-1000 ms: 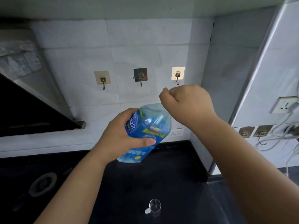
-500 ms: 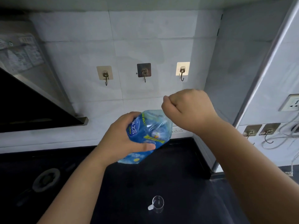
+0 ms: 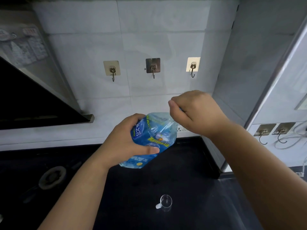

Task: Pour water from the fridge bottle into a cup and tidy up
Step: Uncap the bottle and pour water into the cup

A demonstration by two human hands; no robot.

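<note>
A large clear water bottle [image 3: 154,135] with a blue label hangs tilted above the black counter [image 3: 182,171], its top leaning toward the upper right. My left hand [image 3: 126,143] grips its body from the left. My right hand [image 3: 196,112] is curled over the bottle's top, with a bit of blue showing between the fingers; the neck and cap are hidden under it. A small clear glass cup [image 3: 165,202] with a handle stands upright on the counter, below the bottle and apart from it.
A gas burner [image 3: 52,177] sits at the left on the counter. The black range hood [image 3: 38,103] juts out at upper left. Three hooks [image 3: 152,67] hang on the tiled wall. At the right stand a grey panel [image 3: 259,67], a socket and cables.
The bottle and both hands have sunk slightly in the view as the camera tipped. My right hand keeps its curled hold at the bottle's top. The cup has not moved.
</note>
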